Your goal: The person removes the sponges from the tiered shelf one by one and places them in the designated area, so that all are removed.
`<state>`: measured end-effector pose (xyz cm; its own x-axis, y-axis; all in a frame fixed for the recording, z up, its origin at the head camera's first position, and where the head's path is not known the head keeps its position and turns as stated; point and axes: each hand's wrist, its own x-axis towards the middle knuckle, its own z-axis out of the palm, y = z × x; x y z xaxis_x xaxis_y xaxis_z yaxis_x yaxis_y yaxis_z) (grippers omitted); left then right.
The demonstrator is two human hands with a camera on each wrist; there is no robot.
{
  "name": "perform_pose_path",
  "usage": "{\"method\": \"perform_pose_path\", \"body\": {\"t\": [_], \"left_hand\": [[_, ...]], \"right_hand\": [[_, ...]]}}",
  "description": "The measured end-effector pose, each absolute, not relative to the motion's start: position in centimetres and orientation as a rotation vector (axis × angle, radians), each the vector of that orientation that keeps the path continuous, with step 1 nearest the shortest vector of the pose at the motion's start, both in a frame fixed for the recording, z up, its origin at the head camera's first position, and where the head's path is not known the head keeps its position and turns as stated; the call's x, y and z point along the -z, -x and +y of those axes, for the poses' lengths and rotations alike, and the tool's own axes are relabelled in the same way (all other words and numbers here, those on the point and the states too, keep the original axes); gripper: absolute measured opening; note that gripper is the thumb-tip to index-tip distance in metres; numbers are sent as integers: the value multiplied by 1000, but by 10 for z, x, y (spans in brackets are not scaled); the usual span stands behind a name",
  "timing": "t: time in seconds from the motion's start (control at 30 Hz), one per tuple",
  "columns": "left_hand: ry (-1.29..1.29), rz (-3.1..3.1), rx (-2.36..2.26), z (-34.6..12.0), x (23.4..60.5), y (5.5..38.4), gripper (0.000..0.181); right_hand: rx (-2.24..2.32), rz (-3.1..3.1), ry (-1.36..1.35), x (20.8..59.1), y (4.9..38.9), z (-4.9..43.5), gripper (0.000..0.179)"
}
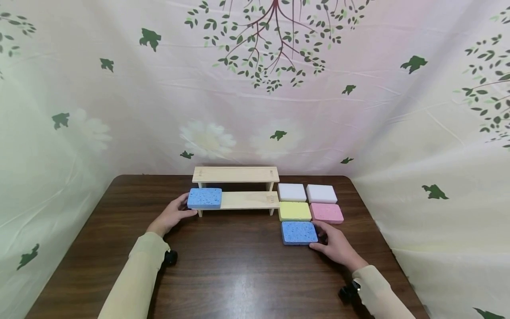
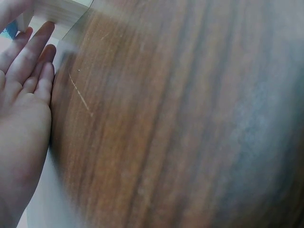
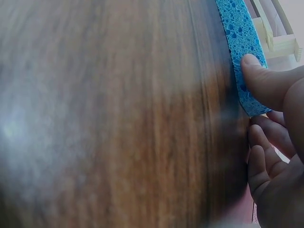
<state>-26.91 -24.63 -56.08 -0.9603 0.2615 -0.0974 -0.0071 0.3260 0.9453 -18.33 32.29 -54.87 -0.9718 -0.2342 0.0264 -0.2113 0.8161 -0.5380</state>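
Observation:
In the head view a blue sponge (image 1: 204, 198) lies on the left end of the lower step of a small wooden shelf (image 1: 249, 200). My left hand (image 1: 171, 215) holds it at its left end, thumb at the front and fingers behind. A second blue sponge (image 1: 299, 233) lies at the front of a group of sponges on the right. My right hand (image 1: 336, 243) grips its right end, with the thumb (image 3: 256, 78) on the near side in the right wrist view. The left wrist view shows just a sliver of blue beside the left fingers.
Behind the right blue sponge lie a yellow sponge (image 1: 295, 211), a pink sponge (image 1: 326, 213) and two white sponges, left (image 1: 291, 192) and right (image 1: 321, 194). The shelf's upper step (image 1: 236, 174) stands at the back of the brown table (image 1: 235, 270). A printed cloth (image 1: 239, 110) hangs behind.

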Motion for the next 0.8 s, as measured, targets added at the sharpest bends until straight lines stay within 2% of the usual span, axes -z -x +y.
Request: {"method": "perform_pose_path", "body": {"t": [0.3, 0.6, 0.8], "left_hand": [[-273, 2344, -1713, -245, 559, 268, 88], [-261, 2358, -1690, -244, 561, 269, 88], [-266, 2354, -1687, -244, 559, 269, 89]], "right_hand": [[882, 2953, 409, 549, 183, 324, 70], [900, 2971, 402, 545, 181, 324, 82], [963, 3010, 431, 535, 182, 318, 79]]}}
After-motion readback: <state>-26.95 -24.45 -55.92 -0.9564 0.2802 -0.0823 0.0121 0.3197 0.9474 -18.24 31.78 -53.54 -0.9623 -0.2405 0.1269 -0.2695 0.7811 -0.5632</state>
